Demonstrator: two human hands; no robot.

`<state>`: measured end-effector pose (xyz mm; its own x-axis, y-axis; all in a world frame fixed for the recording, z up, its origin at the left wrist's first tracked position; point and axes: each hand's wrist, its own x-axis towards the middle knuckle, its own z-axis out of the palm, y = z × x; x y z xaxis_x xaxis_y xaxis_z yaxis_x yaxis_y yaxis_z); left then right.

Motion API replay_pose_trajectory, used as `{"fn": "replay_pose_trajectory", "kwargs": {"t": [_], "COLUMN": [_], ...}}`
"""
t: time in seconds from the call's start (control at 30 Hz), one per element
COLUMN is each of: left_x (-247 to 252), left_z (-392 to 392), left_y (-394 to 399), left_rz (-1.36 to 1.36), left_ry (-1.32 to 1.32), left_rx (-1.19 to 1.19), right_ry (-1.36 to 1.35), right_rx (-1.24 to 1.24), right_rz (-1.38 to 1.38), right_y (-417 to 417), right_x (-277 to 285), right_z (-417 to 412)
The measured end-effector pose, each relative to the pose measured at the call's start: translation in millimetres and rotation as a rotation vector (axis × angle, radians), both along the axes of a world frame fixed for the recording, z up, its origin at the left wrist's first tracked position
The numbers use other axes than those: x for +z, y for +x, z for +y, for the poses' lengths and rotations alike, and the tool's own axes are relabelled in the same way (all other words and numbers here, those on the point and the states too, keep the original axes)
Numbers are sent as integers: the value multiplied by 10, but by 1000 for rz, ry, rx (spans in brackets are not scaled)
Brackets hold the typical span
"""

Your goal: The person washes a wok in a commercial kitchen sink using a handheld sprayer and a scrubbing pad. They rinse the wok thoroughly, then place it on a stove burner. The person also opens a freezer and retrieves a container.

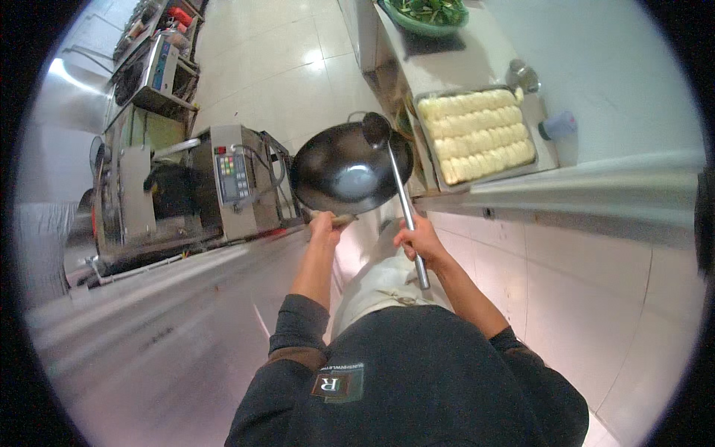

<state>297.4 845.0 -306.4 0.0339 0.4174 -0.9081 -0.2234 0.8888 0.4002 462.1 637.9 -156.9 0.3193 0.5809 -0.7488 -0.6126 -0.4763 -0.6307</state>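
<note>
A dark wok [352, 167] is held out before me over the floor, with no food visible in it. My left hand [325, 228] grips its near edge or handle together with a light brown cloth or pad [342, 220]. My right hand [419, 240] is closed around the silver handle of a long ladle [401, 184]. The ladle's dark bowl lies over the far right rim of the wok. Whether it touches the rim I cannot tell.
On the left stands a steel cooking machine with a keypad [233, 176]; a counter edge runs below it. The right counter holds a metal tray [466, 181] of pale rolled pieces in rows, a green bowl [427, 25] of leafy vegetables, a glass jar [524, 76] and a purple-grey container [558, 125].
</note>
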Motion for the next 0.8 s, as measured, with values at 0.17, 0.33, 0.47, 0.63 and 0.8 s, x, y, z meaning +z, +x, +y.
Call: {"fn": "replay_pose_trajectory", "kwargs": {"t": [0.17,0.33,0.47,0.63,0.8], "left_x": [-50,-97,222,185,314], "left_z": [967,2233,3255,4723,6370], "left_y": [711,1201,1593,1943,2296], "left_rz": [-90,-93,-45,-122,-121], "left_ry": [92,155,230,317,313], "left_rx": [45,171,193,331,441], "right_ry": [96,170,144,167,122], "right_rx": [57,95,108,197,293], "right_rz": [78,261,382,335,148], "right_y": [668,1342,1793,2276,2627], "right_x": [-292,-198,-43,-174,-38], "right_z": [1364,3024,4297,5846,7452]}}
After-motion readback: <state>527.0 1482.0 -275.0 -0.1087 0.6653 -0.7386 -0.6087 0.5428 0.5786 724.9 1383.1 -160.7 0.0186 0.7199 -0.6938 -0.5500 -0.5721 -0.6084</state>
